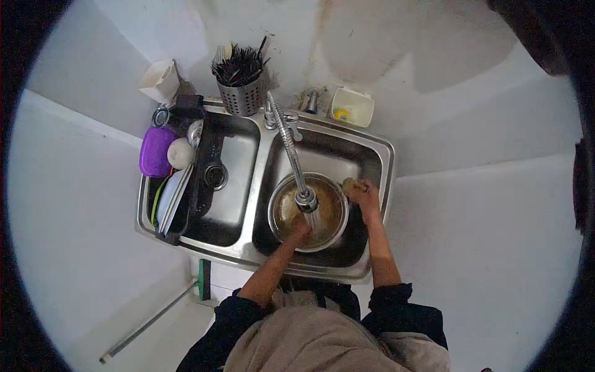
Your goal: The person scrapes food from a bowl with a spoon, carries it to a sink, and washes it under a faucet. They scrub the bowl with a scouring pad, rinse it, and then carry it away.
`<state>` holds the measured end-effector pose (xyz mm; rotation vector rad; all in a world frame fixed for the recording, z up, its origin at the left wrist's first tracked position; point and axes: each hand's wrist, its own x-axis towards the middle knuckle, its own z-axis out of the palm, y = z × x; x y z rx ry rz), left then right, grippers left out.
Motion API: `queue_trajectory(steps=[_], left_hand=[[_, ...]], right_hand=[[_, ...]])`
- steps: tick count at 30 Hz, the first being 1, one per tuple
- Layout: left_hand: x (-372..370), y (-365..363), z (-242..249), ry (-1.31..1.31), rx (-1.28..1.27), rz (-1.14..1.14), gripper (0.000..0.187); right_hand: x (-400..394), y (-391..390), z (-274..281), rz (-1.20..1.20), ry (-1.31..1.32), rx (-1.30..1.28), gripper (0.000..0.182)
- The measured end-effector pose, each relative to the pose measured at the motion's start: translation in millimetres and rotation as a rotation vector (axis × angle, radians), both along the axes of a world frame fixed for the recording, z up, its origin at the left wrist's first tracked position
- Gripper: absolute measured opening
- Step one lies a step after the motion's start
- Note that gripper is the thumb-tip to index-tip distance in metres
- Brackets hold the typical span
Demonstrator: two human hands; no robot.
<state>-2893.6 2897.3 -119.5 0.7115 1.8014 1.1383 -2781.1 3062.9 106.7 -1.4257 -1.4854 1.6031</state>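
- While I view the station from above, the metal pot (344, 227) sits inside the right basin (322, 161), mouth facing upward. Its outline is round; I assign it no long axis.
- Brownish water (288, 204) stands in the pot.
- Spring-neck faucet (290, 146): the long axis runs from the sink's back edge toward the person, angled slightly right. Its spray head (306, 199) points down over the pot and discharges a stream.
- Left hand (302, 227): lowered into the pot, beside the stream, forearm reaching in from the near side. I cannot tell how far its fingers are parted or whether they grip anything.
- Right hand (367, 197): just right of the pot's rim. Its fingers are curled around a pale wad (351, 185), which projects leftward from them. I cannot resolve the wad's long axis.
- Left basin (232, 186): a dish rack (167, 238) lines its left side, with plates (175, 198) standing on edge and a purple container (157, 152).
- Cutlery holder (240, 98): upright behind the sink.
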Motion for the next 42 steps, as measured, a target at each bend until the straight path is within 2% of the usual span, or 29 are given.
queue_trajectory(steps=[1, 4, 5, 7, 10, 13, 16, 17, 19, 20, 21, 22, 23, 26, 29, 32, 34, 38, 40, 41, 42], left_hand=[[2.1, 0.5, -5.3, -0.058, 0.008, 0.003, 0.025], [6.6, 2.2, -10.7, -0.315, -0.018, 0.069, 0.024], [5.6, 3.8, -2.2, -0.397, -0.043, 0.090, 0.024], [4.6, 3.6, 69.0, -0.332, -0.309, -0.015, 0.024], [9.8, 1.1, 56.4, -0.354, -0.413, 0.012, 0.021], [13.6, -3.8, 86.6, -0.571, -0.389, 0.123, 0.020], [18.3, -16.8, 48.8, -0.444, -0.299, 0.112, 0.022], [18.1, -18.8, 55.4, -0.306, -0.298, 0.042, 0.023], [19.6, -24.1, 92.8, -0.031, -0.293, -0.098, 0.024], [22.0, -27.8, 126.6, 0.027, -0.219, -0.113, 0.024], [26.1, -32.2, 168.5, 0.082, -0.145, -0.128, 0.023], [29.7, -34.0, 189.9, 0.136, -0.072, -0.143, 0.023], [33.4, -36.7, 186.5, 0.184, -0.019, -0.132, 0.022], [41.4, -45.2, 187.4, 0.289, 0.111, -0.121, 0.019], [40.8, -49.5, 217.3, 0.318, 0.169, -0.157, 0.016], [34.0, -24.4, 235.6, 0.329, 0.192, -0.170, 0.014], [30.8, -14.0, 257.4, 0.332, 0.137, -0.182, 0.013], [29.5, -24.3, 232.1, 0.331, 0.113, -0.196, 0.014], [35.9, -27.3, 212.7, 0.331, 0.104, -0.206, 0.014], [36.7, -27.6, 219.1, 0.329, 0.105, -0.209, 0.013], [37.1, -27.5, 231.3, 0.327, 0.107, -0.210, 0.013]], right_hand=[[6.4, -20.3, 2.1, -0.098, 0.151, -0.117, 0.025], [28.5, -56.6, -20.1, -0.103, 0.147, -0.134, 0.020], [30.8, -63.5, -18.7, -0.113, 0.113, -0.153, 0.020], [35.9, -77.9, -15.5, -0.132, 0.043, -0.196, 0.020], [48.4, -87.7, -32.3, -0.104, 0.050, -0.142, 0.019], [51.4, -92.3, -39.3, -0.166, 0.164, -0.279, 0.016], [49.1, -92.9, -30.5, -0.207, 0.253, -0.427, 0.016], [47.8, -94.5, -27.4, -0.212, 0.273, -0.469, 0.016], [44.5, -99.7, -42.1, -0.195, 0.208, -0.356, 0.016], [42.8, -103.2, -48.5, -0.188, 0.174, -0.299, 0.017], [40.7, -109.1, -46.2, -0.114, 0.023, -0.050, 0.017], [36.4, -116.2, -37.0, -0.039, -0.131, 0.197, 0.016], [32.7, -121.8, -32.5, 0.037, -0.285, 0.445, 0.016], [26.8, -130.0, -33.0, 0.166, -0.331, 0.749, 0.013], [29.8, -123.9, -22.5, 0.023, -0.263, 0.499, 0.010], [25.2, -156.7, -35.6, 0.035, -0.220, 0.703, 0.011], [31.7, -152.1, -35.6, -0.089, -0.168, 0.535, 0.013], [37.6, -119.3, -2.6, -0.250, -0.176, 0.410, 0.024], [28.5, -126.7, -0.7, -0.070, -0.138, 0.563, 0.022], [25.1, -129.3, -0.1, 0.019, -0.119, 0.638, 0.022], [26.6, -126.6, -1.7, 0.006, -0.141, 0.612, 0.019]])
